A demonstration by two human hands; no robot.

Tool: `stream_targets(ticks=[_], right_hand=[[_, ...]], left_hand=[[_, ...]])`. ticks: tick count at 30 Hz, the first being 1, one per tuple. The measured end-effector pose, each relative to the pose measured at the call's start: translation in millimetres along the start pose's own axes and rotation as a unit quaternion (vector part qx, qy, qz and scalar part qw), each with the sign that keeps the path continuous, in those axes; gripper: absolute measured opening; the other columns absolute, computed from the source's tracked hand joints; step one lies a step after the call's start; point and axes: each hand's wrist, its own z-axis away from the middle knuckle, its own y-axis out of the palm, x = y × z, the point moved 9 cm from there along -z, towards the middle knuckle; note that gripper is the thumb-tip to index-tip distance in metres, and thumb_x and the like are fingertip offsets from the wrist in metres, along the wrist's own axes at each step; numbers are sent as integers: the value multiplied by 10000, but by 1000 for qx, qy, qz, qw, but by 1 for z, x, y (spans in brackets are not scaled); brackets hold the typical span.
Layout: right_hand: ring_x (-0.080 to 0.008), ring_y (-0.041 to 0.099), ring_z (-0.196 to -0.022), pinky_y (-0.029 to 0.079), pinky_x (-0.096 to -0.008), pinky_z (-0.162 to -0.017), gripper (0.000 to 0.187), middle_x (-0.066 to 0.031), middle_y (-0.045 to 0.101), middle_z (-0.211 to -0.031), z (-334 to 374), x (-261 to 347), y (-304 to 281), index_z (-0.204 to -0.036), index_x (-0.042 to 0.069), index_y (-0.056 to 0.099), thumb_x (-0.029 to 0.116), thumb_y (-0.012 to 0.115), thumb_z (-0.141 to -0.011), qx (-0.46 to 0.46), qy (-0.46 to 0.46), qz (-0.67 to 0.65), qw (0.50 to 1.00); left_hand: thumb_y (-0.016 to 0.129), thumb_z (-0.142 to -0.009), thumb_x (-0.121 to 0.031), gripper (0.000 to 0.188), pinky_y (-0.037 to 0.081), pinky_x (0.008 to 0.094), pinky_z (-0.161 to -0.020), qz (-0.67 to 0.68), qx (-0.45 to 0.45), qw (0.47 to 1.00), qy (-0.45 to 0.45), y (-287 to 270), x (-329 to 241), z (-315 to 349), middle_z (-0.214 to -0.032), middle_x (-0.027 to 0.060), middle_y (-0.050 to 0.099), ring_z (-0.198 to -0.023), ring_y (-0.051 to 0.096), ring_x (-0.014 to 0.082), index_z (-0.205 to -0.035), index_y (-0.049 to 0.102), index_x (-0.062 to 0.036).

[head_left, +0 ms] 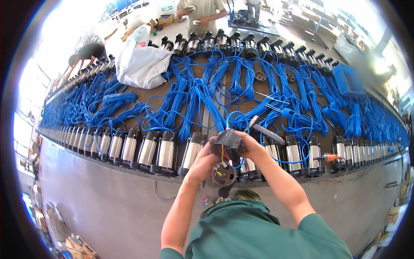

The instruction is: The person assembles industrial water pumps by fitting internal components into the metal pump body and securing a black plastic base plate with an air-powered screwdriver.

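Between my two hands is a black pump cover [228, 139], held up near the table's front edge. My left hand [206, 160] is closed on its left side, and my right hand [250, 146] grips its right side. Red and yellow wires run from the cover's underside down to the round open end of a pump body [223, 173], which sits close to my torso. A blue cable [233, 115] loops up from around the cover. Just beyond my right hand lies a hammer [267, 133]. My fingertips are partly hidden by the cover.
Steel-and-black pumps [166, 151] line the front edge, with another row [235, 45] at the back. Blue cable bundles [185, 101] cover the tabletop. A white plastic bag [142, 67], a blue bin [347, 80] and an orange power tool [330, 158] lie around. Other people [200, 15] stand beyond.
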Motion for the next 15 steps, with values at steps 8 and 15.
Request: stream_targets(ticks=[8,15], right_hand=[[-255,735,-987,614,-377,-857,167,-192,721,-1176,29,10,-10,-1114,53,618,193,614,-1022,-32,-96,43,994],[-250,741,-965,613,-380,-844,227,-180,732,-1123,42,-11,-4,-1063,77,632,301,623,-1031,-67,-145,218,963]], left_hand=[[585,-1057,-341,430,470,255,-944,-236,-182,949,104,-30,26,51,-1103,46,695,-1048,612,107,-1267,631,31],[605,-1035,-420,423,464,276,-938,-90,-172,981,10,-38,82,40,-1082,39,636,-997,597,122,-1200,641,-33]])
